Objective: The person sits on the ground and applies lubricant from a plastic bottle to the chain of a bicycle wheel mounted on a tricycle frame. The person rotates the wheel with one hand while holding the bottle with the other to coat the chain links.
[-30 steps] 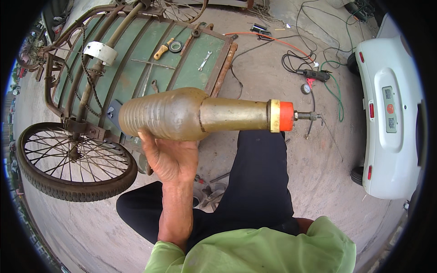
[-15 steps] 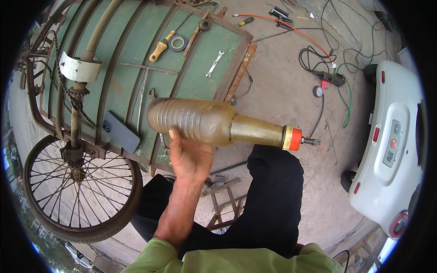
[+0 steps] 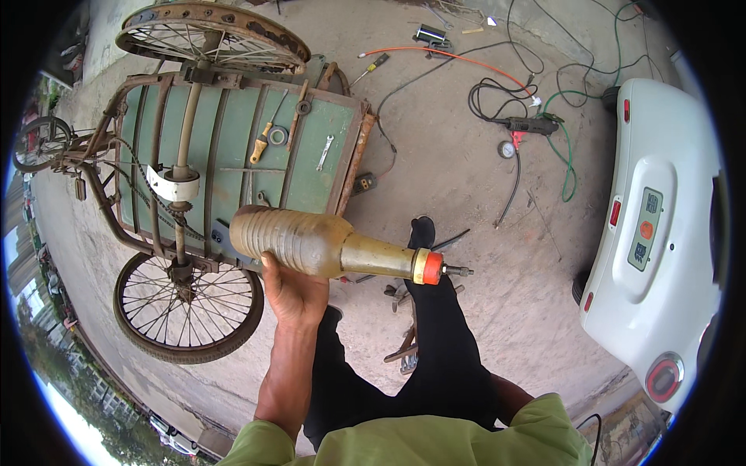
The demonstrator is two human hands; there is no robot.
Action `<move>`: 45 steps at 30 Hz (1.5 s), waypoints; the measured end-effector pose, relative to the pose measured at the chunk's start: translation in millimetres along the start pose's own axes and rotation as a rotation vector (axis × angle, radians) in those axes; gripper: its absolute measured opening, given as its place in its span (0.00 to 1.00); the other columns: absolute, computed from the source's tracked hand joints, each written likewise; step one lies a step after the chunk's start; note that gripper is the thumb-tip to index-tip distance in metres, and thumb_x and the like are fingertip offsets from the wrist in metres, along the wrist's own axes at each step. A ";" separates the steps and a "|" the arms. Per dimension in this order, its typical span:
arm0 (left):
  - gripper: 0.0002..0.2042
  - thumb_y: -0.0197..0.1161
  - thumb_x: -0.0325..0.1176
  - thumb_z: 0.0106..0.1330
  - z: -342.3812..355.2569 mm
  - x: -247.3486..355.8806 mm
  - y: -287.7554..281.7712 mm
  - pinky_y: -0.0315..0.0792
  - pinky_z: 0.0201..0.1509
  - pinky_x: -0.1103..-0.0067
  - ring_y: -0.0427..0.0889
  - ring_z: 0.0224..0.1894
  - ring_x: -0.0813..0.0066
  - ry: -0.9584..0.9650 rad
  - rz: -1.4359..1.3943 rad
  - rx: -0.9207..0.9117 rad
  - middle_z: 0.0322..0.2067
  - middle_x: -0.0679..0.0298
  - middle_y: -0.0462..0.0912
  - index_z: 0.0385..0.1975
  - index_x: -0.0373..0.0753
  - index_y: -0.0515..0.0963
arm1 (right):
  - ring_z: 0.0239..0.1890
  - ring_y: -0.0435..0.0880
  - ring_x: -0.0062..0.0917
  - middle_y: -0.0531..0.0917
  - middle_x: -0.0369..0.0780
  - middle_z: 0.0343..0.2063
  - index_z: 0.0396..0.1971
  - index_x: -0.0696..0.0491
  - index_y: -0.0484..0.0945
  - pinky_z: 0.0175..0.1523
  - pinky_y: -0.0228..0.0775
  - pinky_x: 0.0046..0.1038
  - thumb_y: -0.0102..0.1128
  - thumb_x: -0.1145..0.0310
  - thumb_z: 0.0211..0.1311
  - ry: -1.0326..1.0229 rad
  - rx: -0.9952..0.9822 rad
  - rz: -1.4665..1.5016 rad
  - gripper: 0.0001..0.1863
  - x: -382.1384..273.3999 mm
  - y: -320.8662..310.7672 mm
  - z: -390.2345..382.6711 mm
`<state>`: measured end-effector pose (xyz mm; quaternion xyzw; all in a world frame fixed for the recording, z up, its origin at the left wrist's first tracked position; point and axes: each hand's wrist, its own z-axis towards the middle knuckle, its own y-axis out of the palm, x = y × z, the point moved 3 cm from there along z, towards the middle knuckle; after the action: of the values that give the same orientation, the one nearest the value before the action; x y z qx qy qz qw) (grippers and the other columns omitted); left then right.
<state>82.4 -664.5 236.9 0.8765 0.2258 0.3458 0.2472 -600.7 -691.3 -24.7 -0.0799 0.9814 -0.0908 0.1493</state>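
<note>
My left hand (image 3: 297, 297) is wrapped round the underside of a large, cloudy amber bottle (image 3: 315, 242), with its thumb up along the ribbed wide end. The bottle lies level in the air, its neck pointing right. A red cap (image 3: 432, 268) with a yellow collar closes the neck, and a metal valve stem (image 3: 458, 271) sticks out of it. Behind the wide end, a grey phone (image 3: 221, 236) on the green cart is partly covered. My right hand is out of sight; only a bit of the right forearm (image 3: 510, 399) shows beside my thigh.
The green cart bed (image 3: 311, 186) carries a wooden-handled screwdriver (image 3: 259, 147), a tape roll (image 3: 278, 136) and a wrench (image 3: 325, 153). A spoked wheel (image 3: 190, 307) stands near. A low stool (image 3: 406, 349), cables, a tyre inflator (image 3: 528, 126) and a white car (image 3: 660, 233) are around.
I have risen from a seated pose, and my legs are straighter. More of the cart and its upper wheel shows. The bottle, still in my left hand, appears farther left and lower.
</note>
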 end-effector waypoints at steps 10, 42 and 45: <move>0.40 0.76 0.53 0.64 6.2 -15.4 64.1 0.63 0.78 0.57 0.72 0.71 0.61 -0.034 -0.126 -0.025 0.67 0.63 0.75 0.71 0.42 0.67 | 0.40 0.90 0.53 0.88 0.55 0.32 0.33 0.54 0.87 0.45 0.83 0.51 0.64 0.54 0.61 -0.127 -0.082 -0.430 0.16 -141.8 -194.0 -16.5; 0.41 0.75 0.54 0.64 189.7 11.7 26.9 0.63 0.78 0.55 0.72 0.70 0.57 0.465 -0.446 0.244 0.67 0.58 0.75 0.72 0.40 0.65 | 0.40 0.89 0.50 0.87 0.56 0.33 0.32 0.55 0.84 0.41 0.81 0.45 0.64 0.51 0.58 -0.299 -0.423 -0.913 0.20 -365.2 -547.1 234.4; 0.42 0.75 0.55 0.65 200.7 7.3 10.8 0.62 0.78 0.55 0.72 0.70 0.57 0.511 -0.459 0.215 0.67 0.58 0.75 0.72 0.39 0.65 | 0.40 0.89 0.50 0.87 0.56 0.34 0.33 0.55 0.84 0.42 0.81 0.45 0.64 0.51 0.59 -0.289 -0.418 -0.952 0.20 -381.7 -562.7 268.6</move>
<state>233.7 -724.4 118.7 0.7091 0.5065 0.4636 0.1603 -85.3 -1208.8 -56.9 -0.5558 0.8031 0.0609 0.2060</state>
